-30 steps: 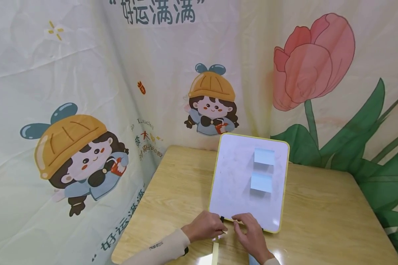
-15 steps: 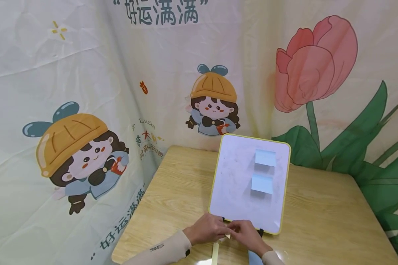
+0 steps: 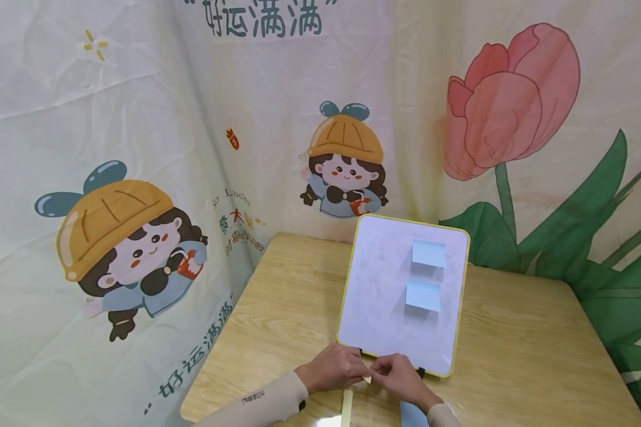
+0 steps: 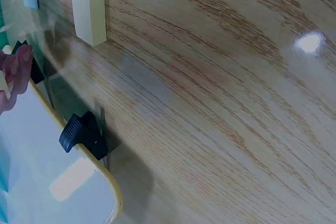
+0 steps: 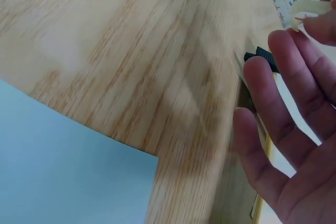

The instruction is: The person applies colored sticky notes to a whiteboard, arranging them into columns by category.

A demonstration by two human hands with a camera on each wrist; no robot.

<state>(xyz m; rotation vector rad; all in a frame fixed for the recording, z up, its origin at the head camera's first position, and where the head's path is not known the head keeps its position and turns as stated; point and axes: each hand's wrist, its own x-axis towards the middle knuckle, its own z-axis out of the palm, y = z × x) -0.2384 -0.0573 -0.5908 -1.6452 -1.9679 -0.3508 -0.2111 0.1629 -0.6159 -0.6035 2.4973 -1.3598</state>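
Observation:
My left hand (image 3: 335, 369) and right hand (image 3: 399, 378) meet just below the whiteboard's (image 3: 390, 296) lower edge. Between their fingertips is a small pale yellow paper strip (image 3: 367, 380), which looks curled in the right wrist view. The left fingers pinch it, and the right thumb and index finger appear to grip it too; the other right fingers are spread. Two light blue sticky notes (image 3: 428, 254) hang on the board's right half, one above the other. On the table lie a narrow pale yellow pad (image 3: 347, 406) and a blue sheet or pad (image 3: 412, 414), partly cut off.
Black clips (image 4: 84, 135) sit on the board's yellow-rimmed lower edge. The board leans upright on the wooden table (image 3: 523, 332). A printed curtain (image 3: 278, 89) hangs behind and to the left of it. Light glares off the tabletop near the yellow pad.
My right hand has moved left and down to meet the left hand at the yellow strip, its thumb and index finger closing in. The left hand has barely moved.

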